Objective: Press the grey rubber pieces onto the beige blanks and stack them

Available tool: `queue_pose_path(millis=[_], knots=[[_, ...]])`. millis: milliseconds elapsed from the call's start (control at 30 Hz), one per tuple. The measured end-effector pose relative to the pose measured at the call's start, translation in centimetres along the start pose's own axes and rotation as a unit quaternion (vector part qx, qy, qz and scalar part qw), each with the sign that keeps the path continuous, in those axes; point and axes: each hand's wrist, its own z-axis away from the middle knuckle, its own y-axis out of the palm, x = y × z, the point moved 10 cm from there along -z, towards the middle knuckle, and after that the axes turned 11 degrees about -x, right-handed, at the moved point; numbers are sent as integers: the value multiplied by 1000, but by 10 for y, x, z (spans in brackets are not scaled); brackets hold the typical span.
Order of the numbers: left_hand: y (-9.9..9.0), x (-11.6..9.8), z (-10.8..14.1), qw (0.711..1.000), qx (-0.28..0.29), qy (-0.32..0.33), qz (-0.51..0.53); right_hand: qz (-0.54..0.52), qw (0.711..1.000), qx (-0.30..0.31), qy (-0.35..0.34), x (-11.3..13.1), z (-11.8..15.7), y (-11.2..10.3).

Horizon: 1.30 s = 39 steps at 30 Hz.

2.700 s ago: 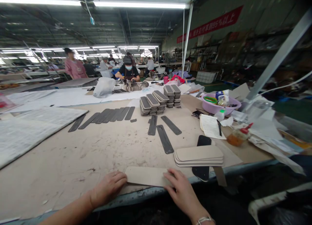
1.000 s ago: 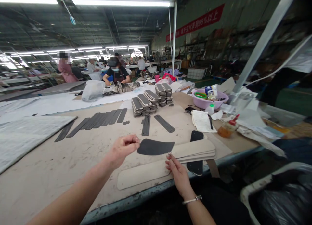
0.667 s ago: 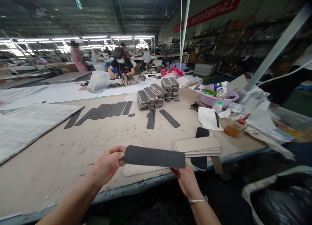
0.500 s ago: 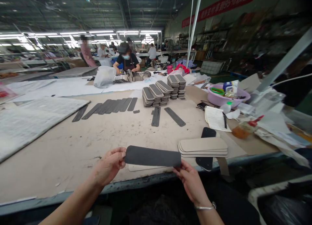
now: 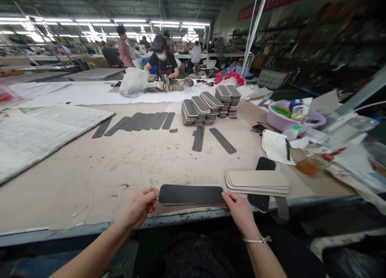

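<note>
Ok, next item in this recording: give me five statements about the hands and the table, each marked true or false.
1. The left hand and right hand are at opposite ends of the dark strip. True.
2. The dark strip is folded in half. False: it is spread out full length.
3. The bracelet is on the left wrist. False: the bracelet is on the right wrist.
4. The beige stack lies across a black piece. True.
5. The notebook is in the basin. False: the notebook lies outside the basin.

Red banner [image 5: 280, 1]: white Chinese characters, "交付" legible (rest blurred, top edge cuts in).
</note>
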Motion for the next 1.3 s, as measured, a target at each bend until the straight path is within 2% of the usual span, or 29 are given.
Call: queue_pose_path(millis=[167, 400, 700, 933, 1067, 1300], knots=[[-1, 5, -19, 982, -30, 42, -181, 84, 995, -39, -30, 8, -19, -11], [3, 6, -34, 941, -18, 67, -331, 141, 987, -53, -53, 10, -19, -6], [2, 7, -38, 919, -23, 64, -388, 247, 968, -23, -45, -3, -27, -1], [6, -8, -32, 881, -25, 100, -461, 231, 971, -29, -54, 0, -27, -1], [8, -14, -30, 861, -32, 127, -491, 221, 974, -29, -34, 0, -26, -2], [8, -15, -28, 847, -44, 175, -500, 231, 973, -24, -18, 0, -27, -2]])
